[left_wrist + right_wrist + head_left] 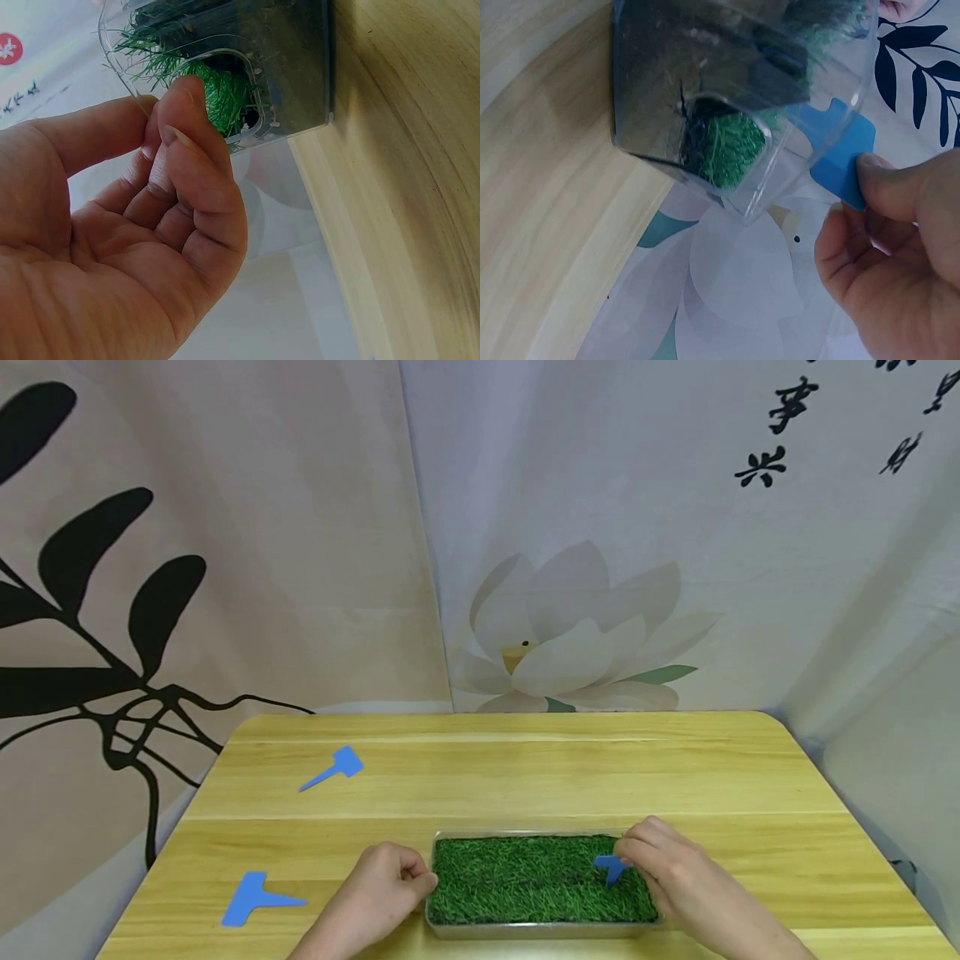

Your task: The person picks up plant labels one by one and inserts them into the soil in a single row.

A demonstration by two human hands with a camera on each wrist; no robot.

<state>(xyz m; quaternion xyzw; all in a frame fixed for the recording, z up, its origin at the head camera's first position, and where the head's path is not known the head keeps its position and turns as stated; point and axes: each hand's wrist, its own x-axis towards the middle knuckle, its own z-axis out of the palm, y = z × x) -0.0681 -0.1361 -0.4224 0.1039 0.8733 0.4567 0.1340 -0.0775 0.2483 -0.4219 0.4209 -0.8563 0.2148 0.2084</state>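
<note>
A clear plastic box [547, 931] filled with artificial grass [517, 877] sits near the front of the table. At its left end, my left hand [382, 897] pinches the rim between thumb and forefinger; the left wrist view shows the box's clear wall [296, 90] by the fingertips. Over the right end of the grass, my right hand [671, 868] pinches a blue T-shaped plant label [611, 865] by one end of its broad head. Its narrow stem points down toward the grass. Seen from the right wrist, the label [844, 154] is partly behind the box's wall.
Two more blue T-shaped plant labels lie flat on the wooden table [712, 777]: one label [347, 763] toward the back left, the other label [251, 899] at the front left. A printed curtain [300, 527] hangs behind the table.
</note>
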